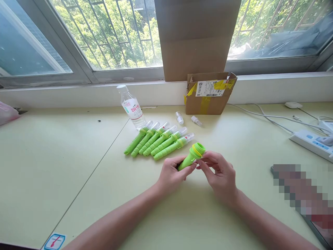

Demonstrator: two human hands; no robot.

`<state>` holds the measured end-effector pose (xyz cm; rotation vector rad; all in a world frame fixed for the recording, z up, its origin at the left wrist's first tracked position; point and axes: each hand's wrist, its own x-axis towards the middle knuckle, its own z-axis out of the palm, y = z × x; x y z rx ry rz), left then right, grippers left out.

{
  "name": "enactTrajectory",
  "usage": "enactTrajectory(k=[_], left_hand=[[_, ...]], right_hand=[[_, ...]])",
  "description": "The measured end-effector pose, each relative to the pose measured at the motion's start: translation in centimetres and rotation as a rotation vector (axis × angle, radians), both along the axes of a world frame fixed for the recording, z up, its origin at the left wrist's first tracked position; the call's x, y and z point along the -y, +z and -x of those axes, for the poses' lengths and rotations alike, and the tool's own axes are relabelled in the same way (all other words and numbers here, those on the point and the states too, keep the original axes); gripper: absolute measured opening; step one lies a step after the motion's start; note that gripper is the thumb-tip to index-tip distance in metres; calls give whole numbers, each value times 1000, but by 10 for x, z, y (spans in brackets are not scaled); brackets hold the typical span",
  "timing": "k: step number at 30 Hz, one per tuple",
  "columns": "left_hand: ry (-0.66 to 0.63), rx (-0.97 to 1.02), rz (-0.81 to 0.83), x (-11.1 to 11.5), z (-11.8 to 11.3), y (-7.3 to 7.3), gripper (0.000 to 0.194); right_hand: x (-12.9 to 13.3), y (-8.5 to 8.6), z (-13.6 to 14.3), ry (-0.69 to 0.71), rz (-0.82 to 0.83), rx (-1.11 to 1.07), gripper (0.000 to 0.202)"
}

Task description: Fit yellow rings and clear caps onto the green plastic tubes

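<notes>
My left hand [173, 173] is closed around a green plastic tube [187, 160], which tilts up and away from me. Its open end is threaded, and a yellow ring [197, 150] sits just below the threads. My right hand [220, 173] touches the tube's right side near that ring, with thumb and fingers pinched together. What lies between those fingertips is hidden. Beyond my hands, several similar green tubes with clear caps [158, 141] lie side by side in a slanted row. Two loose clear caps [179, 118] rest farther back on the table.
A water bottle [133, 110] stands behind the row. An opened cardboard box [208, 102] is against the wall below the window. To the right are a white power strip [309, 142], white cables [270, 116] and a phone-like slab [304, 205], partly blurred out.
</notes>
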<state>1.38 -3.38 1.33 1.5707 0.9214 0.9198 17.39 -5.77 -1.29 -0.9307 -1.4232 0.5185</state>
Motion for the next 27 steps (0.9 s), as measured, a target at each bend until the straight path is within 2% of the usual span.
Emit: enactTrajectory(k=[8, 13, 18, 22, 27], left_hand=[[-34, 6, 54, 1, 2, 3, 31], [-64, -7, 91, -1, 1, 3, 29], [-13, 15, 60, 2, -2, 0, 20], [23, 79, 124, 3, -1, -4, 27], [55, 64, 97, 3, 1, -6, 26]], right_hand=[[-1, 2, 1, 10, -53, 28, 34], [-1, 3, 0, -10, -54, 50, 35], [2, 5, 2, -12, -62, 50, 37], [2, 6, 3, -18, -55, 66, 37], [1, 7, 2, -17, -42, 70, 34]])
